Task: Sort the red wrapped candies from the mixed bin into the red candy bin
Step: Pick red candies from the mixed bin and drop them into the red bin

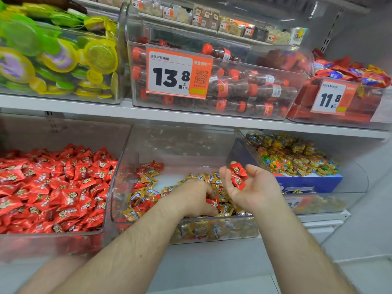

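Fingers of the left hand [196, 198] curl down into the mixed bin [148, 221], pinching a red candy [212, 203] among gold ones. Right hand [252, 185] lies palm up, fingers loosely spread, cradling two red candies [238, 176] (above the same bin). Left of it sits the red candy bin [53, 240].

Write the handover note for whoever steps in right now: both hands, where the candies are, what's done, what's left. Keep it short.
Left hand: down in the mixed bin, fingers curled round a red candy.
Right hand: palm up over the mixed bin, cupping a few collected red candies.
Red candy bin: on the left, beside the mixed bin, already piled with red candies.
Done: some reds picked out and held in the right palm.
Left: more reds lie among the gold candies, mostly on the bin's left side; gather them, then empty the palm into the red candy bin.
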`<action>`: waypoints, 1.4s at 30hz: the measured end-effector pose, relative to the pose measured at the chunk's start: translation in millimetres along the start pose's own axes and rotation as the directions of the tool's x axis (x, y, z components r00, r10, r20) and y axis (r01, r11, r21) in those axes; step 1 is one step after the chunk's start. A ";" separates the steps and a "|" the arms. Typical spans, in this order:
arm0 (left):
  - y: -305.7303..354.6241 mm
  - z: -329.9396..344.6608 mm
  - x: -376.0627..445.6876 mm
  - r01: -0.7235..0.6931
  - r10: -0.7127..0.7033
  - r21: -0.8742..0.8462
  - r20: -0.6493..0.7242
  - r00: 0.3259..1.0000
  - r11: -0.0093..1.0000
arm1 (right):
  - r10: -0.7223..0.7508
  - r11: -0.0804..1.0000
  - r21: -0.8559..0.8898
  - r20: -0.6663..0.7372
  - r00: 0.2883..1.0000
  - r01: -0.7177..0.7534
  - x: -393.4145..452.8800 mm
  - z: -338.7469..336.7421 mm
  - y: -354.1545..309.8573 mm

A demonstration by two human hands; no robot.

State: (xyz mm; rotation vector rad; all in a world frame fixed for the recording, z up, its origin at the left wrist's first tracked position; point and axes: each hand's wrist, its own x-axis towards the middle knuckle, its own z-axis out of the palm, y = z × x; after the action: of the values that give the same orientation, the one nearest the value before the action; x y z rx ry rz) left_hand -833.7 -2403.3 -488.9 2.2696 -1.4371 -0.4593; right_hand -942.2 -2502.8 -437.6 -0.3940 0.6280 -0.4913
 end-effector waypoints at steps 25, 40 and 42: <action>-135.6 -134.8 -158.2 -0.304 -0.730 -0.923 -0.038 0.682 -0.236 | 0.230 0.912 -0.394 0.266 0.936 -0.113 -60.1 104.6 111.6; -154.3 -130.6 -169.3 -0.172 -0.766 -0.932 -0.360 0.533 0.319 | 0.314 0.797 -0.589 0.217 0.924 -0.133 -20.6 158.3 178.2; -150.7 -128.2 -166.1 -0.123 -0.713 -0.865 -0.474 0.516 0.486 | 0.273 0.817 -0.572 0.272 0.923 -0.074 -23.3 149.9 170.3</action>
State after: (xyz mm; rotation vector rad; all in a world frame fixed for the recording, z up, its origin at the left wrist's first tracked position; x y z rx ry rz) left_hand -724.1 -2173.3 -445.8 1.4992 -0.1032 -0.0813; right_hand -809.4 -2321.5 -398.8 -0.9460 0.4489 -0.0393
